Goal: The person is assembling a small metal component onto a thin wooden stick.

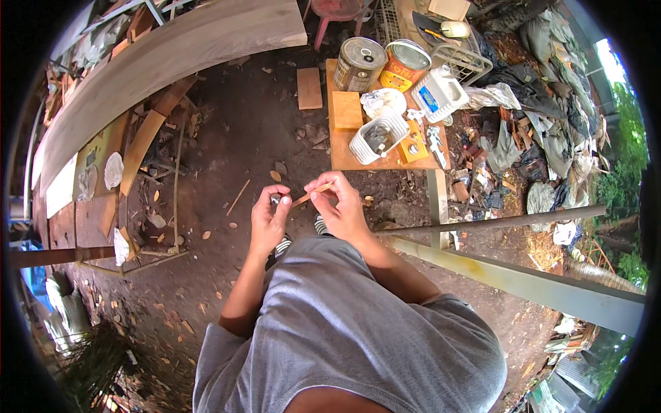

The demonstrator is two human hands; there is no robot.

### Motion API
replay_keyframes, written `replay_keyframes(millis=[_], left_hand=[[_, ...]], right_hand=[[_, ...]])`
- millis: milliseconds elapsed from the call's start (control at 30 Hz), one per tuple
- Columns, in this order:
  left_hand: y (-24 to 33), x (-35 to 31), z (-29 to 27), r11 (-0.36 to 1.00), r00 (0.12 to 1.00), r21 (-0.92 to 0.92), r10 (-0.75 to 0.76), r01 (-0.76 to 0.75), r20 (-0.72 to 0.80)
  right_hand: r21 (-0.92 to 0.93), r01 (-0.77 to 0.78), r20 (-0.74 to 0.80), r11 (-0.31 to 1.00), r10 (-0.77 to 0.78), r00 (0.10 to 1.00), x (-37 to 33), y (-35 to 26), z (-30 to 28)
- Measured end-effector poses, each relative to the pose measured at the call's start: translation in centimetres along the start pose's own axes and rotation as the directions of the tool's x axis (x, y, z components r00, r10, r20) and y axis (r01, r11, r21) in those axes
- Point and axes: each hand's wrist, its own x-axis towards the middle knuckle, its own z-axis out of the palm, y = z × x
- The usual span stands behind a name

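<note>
Both my hands are raised close together in front of my body, above the dirt ground. In the fingers of my right hand (337, 208) is a thin orange-brown stick, pencil-like in shape (303, 199), slanting down toward the left. My left hand (270, 217) is closed, thumb against fingers, on a small dark, shiny piece (275, 199). What that piece is cannot be made out. The stick's lower end comes near the left fingertips; whether they touch is unclear.
Ahead to the right, a low wooden table (344, 160) bears two cans (361, 63), a white jug (441, 93), a white plastic basket (358, 148) and wood blocks. A long pale plank (186, 45) spans the left. A metal beam (523, 272) crosses at right.
</note>
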Motion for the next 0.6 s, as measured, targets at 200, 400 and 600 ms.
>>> replay_keyframes(millis=[200, 400, 600], left_hand=[[-1.0, 1.3, 0.3, 0.995, 0.993, 0.100, 0.002, -0.014, 0.115], [-2.2, 1.2, 0.6, 0.992, 0.978, -0.037, -0.109, 0.117, 0.179], [-7.3, 1.9, 2.1, 0.881, 0.920, -0.276, -0.336, 0.383, 0.203]], right_hand=[[0.361, -0.276, 0.036, 0.891, 0.282, 0.959, -0.9, 3.2, 0.2], [0.443, -0.334, 0.028, 0.832, 0.360, 0.933, -2.1, 5.1, -1.0], [0.463, -0.342, -0.072, 0.817, 0.420, 0.905, -3.8, 7.6, -4.4]])
